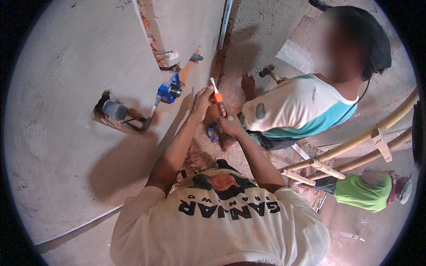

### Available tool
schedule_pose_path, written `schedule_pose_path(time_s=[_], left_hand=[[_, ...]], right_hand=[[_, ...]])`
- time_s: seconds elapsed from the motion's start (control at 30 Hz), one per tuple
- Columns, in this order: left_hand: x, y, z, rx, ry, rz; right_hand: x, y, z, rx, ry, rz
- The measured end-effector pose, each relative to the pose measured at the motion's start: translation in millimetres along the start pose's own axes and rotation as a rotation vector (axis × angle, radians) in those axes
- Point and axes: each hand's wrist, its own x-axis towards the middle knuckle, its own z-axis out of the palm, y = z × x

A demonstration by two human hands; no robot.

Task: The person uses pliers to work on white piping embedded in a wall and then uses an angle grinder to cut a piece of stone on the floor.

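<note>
In front of my chest, my right hand (230, 126) is closed around the lower end of a slim orange-and-black tube (220, 106) with a narrow white tip pointing away from me. My left hand (202, 103) is beside the tube's upper end, its fingers curled together close to the base of the white tip. What those fingers hold, if anything, is hidden. On the wall to the left, a blue pipe fitting (168, 91) with a dark round outlet sits at a cut channel. A grey pipe end (114, 110) shows in a rough hole nearby.
A person in a white and teal shirt (293, 106) is close at my right. Bamboo ladder rails (355, 144) cross the right side, with another person in a green shirt (364, 190) beyond. A pale pipe (225, 24) runs up the wall corner ahead.
</note>
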Motion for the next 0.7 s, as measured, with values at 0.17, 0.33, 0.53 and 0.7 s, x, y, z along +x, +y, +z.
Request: schedule_pose_path(time_s=[0.17, 0.33, 0.53, 0.7], left_hand=[[49.9, 9.9, 18.7, -0.142, 0.034, 0.005], [94.9, 4.3, 11.9, -0.228, 0.072, -0.015], [126.4, -1.7, -8.8, -0.308, -0.008, 0.037], [124.4, 14.1, -2.6, -0.156, 0.029, 0.092]], right_hand=[[50.4, -12.2, -44.2, -0.090, 0.150, -0.222], [104.9, 11.3, -40.4, -0.306, 0.232, -0.221], [124.3, -24.1, -62.8, -0.518, 0.184, -0.183], [139.2, -11.9, -64.3, -0.690, 0.314, -0.237]])
